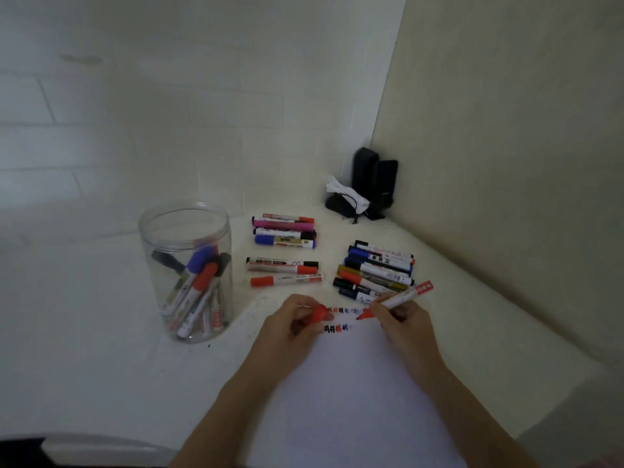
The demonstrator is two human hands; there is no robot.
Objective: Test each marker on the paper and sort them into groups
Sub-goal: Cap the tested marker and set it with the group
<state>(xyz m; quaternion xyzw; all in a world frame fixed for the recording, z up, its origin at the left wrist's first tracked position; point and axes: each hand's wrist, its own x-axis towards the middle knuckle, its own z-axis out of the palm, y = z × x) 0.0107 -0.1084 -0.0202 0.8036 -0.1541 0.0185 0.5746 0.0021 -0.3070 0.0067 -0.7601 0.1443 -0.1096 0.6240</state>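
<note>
You are at a plain white table [101,332] pushed into a room corner, with white brick-patterned wall [169,113] behind and small black speakers [374,177]: a home desk or office nook.

jar [185,265] left of marker groups [283,246], paper [354,400] in front

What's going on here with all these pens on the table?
A person is trying out markers on a sheet of white paper. The right hand holds an uncapped red marker with its tip at the paper, beside two short rows of test scribbles. The left hand holds the red cap. Markers already laid out lie in three groups behind the paper, and more wait in a clear plastic jar.
</note>
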